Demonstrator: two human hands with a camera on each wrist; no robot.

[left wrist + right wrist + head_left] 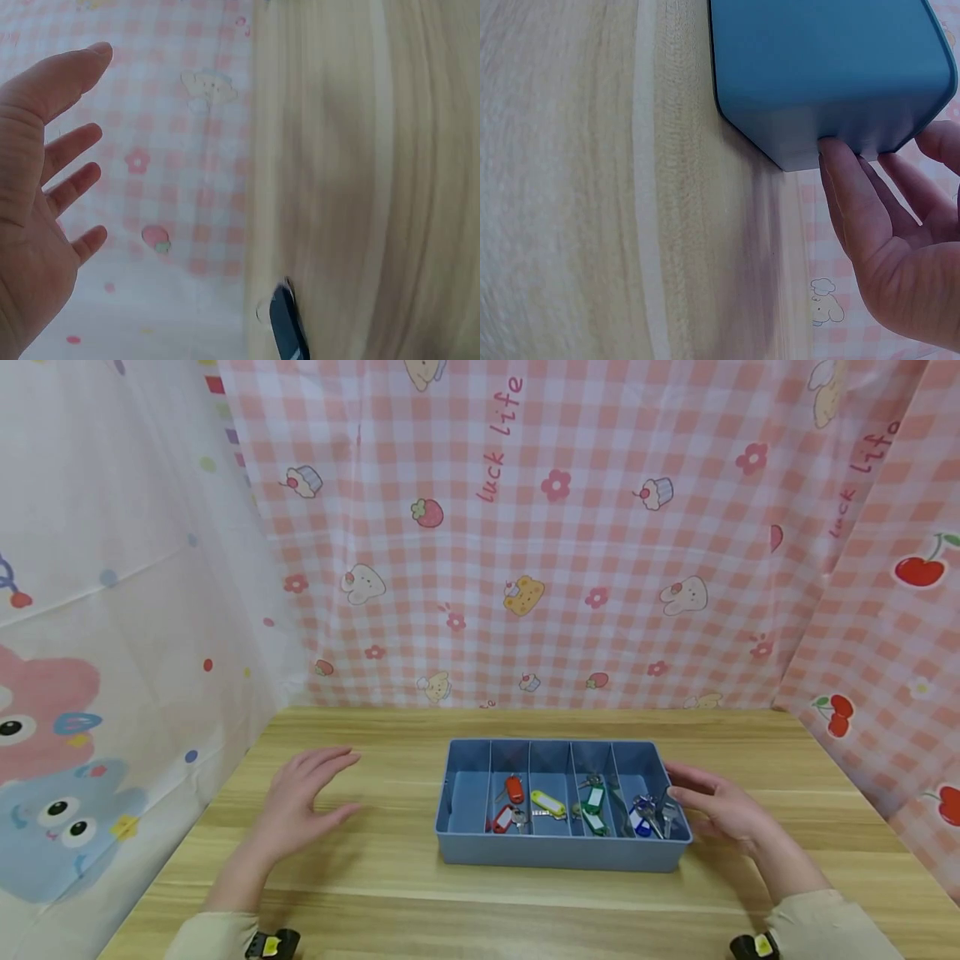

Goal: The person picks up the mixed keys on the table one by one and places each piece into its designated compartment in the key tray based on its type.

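A blue-grey tray [562, 852] with five compartments sits on the wooden table. In its second compartment from the left lie keys with red tags [513, 789]; the third holds a key with a yellow tag [547, 802]. Keys with green tags [596, 798] are in the fourth, and keys with blue tags [641, 820] in the rightmost. My right hand [723, 806] touches the tray's right end wall, its fingers extended and its thumb by the rim. Left of the tray, my left hand [303, 797] hovers with fingers spread, holding nothing.
A dark, elongated object [287, 322] with a thin ring by it lies near the table's edge in the left wrist view; its kind is unclear. Checked pink cloth [480, 552] hangs behind the table [375, 877], with a white printed cloth [172, 627] on the left.
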